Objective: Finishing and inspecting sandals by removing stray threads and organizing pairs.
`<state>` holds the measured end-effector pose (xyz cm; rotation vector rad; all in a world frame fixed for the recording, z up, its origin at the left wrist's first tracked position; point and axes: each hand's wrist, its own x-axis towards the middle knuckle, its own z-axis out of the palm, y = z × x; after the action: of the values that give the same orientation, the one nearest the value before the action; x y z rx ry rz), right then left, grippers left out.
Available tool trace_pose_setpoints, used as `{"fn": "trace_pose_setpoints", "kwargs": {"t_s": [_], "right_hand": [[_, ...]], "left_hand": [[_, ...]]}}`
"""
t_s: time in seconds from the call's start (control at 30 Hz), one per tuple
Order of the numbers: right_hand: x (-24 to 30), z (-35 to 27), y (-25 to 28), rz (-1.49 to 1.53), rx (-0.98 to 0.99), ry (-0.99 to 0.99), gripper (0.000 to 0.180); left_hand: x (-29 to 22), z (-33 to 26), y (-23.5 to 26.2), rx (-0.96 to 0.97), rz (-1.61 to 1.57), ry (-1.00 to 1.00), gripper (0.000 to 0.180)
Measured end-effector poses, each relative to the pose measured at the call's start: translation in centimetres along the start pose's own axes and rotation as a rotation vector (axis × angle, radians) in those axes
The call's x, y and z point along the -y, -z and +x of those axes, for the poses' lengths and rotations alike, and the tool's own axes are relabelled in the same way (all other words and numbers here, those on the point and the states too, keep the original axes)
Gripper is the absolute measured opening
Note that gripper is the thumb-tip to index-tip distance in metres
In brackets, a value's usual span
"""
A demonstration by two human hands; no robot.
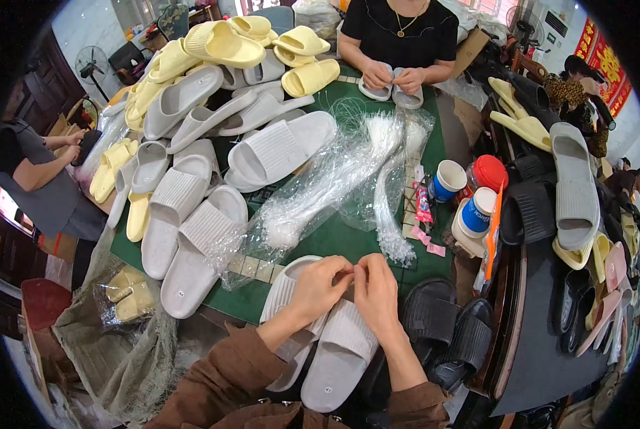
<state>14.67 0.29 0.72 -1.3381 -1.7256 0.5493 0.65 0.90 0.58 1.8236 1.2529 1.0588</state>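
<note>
My left hand [320,288] and my right hand [377,294] meet fingertip to fingertip over a pair of light grey ribbed slides. Both are closed in a pinch; what lies between the fingers is too small to make out. Below them, the right grey slide [334,368] points its heel toward me, and the left grey slide [284,368] is partly covered by my left hand and wrist. Just beyond my hands, a clear plastic bag [313,189] holds bundles of thin, clear plastic strands, with one loose bundle [389,229] hanging out of its right side.
Grey slides [198,247] and yellow slides [223,44] are piled at the left of the green table [320,247]. Black slides [432,311] sit by my right forearm. Paper cups [479,207] stand at the right edge. Opposite, a co-worker's hands [409,80] hold grey slides.
</note>
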Motion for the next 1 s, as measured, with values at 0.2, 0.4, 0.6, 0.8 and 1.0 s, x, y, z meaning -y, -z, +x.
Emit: {"fn": "trace_pose_setpoints", "kwargs": {"t_s": [0.2,0.4,0.6,0.8,1.0], "right_hand": [[-0.13,-0.48,-0.17,0.035,0.037,-0.018,0.008],[0.03,-0.18,0.05,0.076,0.042,-0.046,0.008],[0.22,-0.25,-0.05,0.05,-0.006,-0.03,0.007],[0.19,-0.22,0.28,0.103,-0.064,-0.073,0.007],[0.23,-0.15,0.04,-0.022,0.056,-0.018,0.009]], "left_hand": [[0.09,-0.65,-0.09,-0.023,0.02,0.04,0.01],[-0.44,-0.07,0.35,0.003,0.001,0.06,0.011],[-0.46,0.12,0.37,0.009,-0.012,0.027,0.012],[-0.16,-0.23,0.17,0.022,0.006,-0.008,0.012],[0.15,-0.47,-0.11,-0.03,-0.009,0.04,0.013]]}}
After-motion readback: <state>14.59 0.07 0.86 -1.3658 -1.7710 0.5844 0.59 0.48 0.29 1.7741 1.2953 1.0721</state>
